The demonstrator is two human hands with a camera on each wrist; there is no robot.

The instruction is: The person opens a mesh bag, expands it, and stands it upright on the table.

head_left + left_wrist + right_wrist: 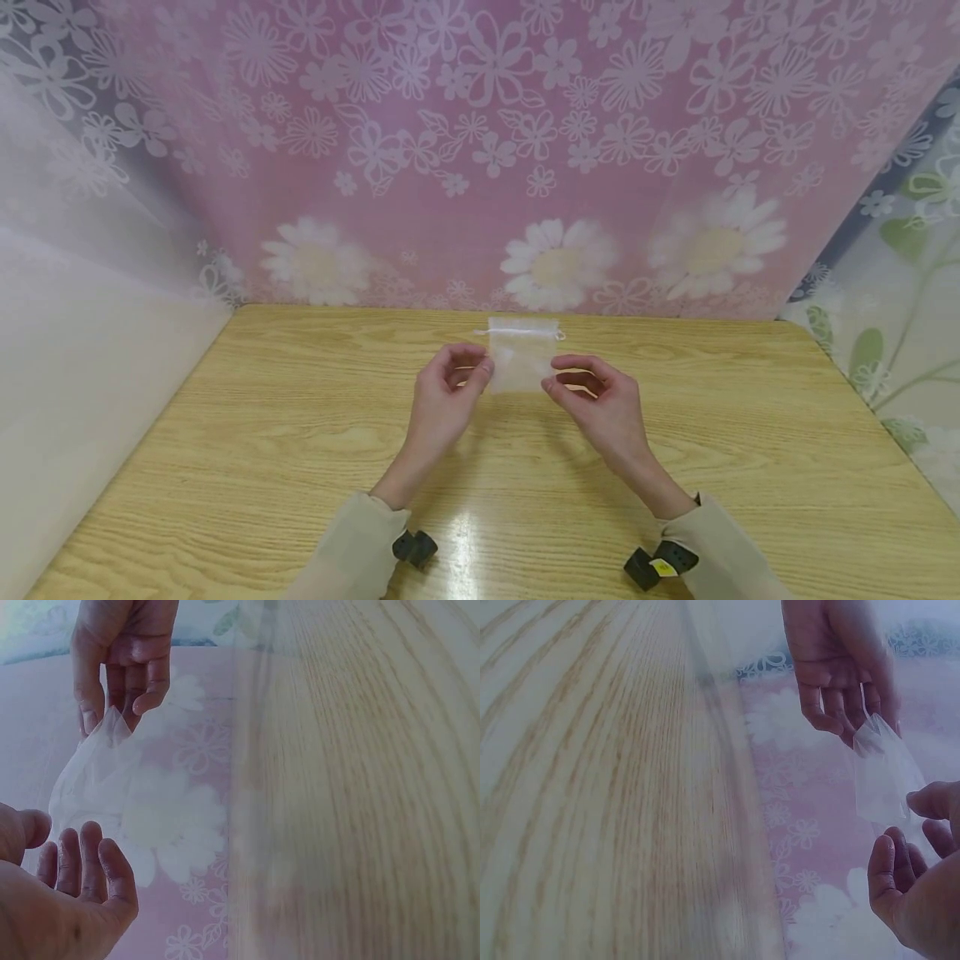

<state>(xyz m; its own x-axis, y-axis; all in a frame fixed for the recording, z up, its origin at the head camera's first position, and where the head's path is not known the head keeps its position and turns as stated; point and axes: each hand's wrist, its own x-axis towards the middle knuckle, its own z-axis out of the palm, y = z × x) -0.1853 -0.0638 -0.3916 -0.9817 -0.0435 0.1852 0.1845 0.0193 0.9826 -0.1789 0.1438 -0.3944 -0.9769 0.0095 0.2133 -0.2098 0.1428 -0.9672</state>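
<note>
A small sheer white drawstring pouch (pixel 522 362) is held up above the table, its white cord running across near the top edge with a loop at the right end. My left hand (pixel 450 387) pinches its left side between thumb and fingers. On the opposite side my right hand (pixel 600 400) pinches the pouch's right edge. In the left wrist view the thin fabric (pixel 97 772) stretches between both hands and folds to a point at the far one. The right wrist view also shows the see-through pouch (pixel 885 772) spanning the two hands. Nothing is visible inside it.
A wood-grain table (pixel 300 433) lies beneath my hands. Behind it hangs a pink curtain (pixel 450 208) with white flowers, and pale curtains flank both sides. Black wrist devices (pixel 416 548) sit at my sleeve cuffs.
</note>
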